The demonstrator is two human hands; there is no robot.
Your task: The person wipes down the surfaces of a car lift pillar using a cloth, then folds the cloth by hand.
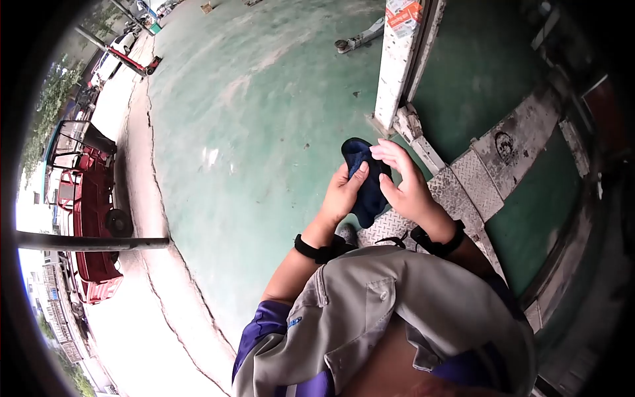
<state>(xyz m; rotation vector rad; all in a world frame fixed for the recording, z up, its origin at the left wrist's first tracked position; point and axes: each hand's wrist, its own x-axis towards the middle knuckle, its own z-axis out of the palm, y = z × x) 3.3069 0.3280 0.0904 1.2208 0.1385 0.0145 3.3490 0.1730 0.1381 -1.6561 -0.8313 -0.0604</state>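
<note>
A dark blue cloth item (370,192), soft and folded, hangs between my two hands in front of my chest. My left hand (344,192) pinches it from its left side, with the thumb on top of the fabric. On the other side, my right hand (405,182) is beside the cloth with its fingers stretched and the thumb apart from them. Whether the right fingertips touch the fabric is hard to tell. Black bands are around both wrists.
A white post (395,66) rises from a metal base beyond my hands. Patterned steel plates (456,192) run to the right across the green floor (251,132). A red three-wheeled vehicle (86,212) stands outside at left, behind a dark pole (99,243).
</note>
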